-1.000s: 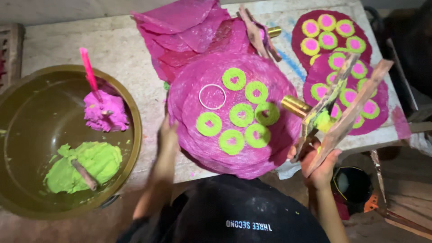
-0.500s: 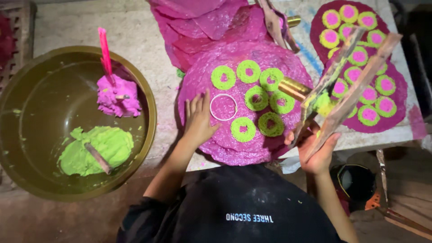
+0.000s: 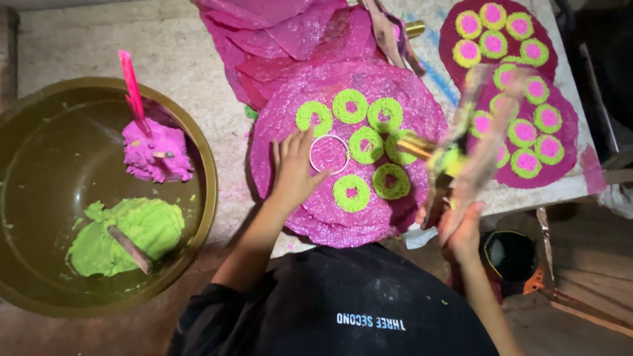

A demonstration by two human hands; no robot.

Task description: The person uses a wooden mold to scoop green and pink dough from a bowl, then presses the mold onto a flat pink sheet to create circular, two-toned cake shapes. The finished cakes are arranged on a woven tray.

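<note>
Fingers (image 3: 290,148) of the left hand (image 3: 295,173) spread beside the thin white ring (image 3: 329,153) on the pink disc (image 3: 349,142), probably light, stiff, best pinched at its rim, while the right hand (image 3: 461,227) grips blurred wooden sticks (image 3: 471,145).

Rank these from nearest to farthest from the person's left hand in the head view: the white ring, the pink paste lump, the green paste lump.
1. White ring: on the pink sheet, touching the left hand at its right.
2. Pink paste lump: in the bowl, left of the hand.
3. Green paste lump: lower left in the bowl.
</note>
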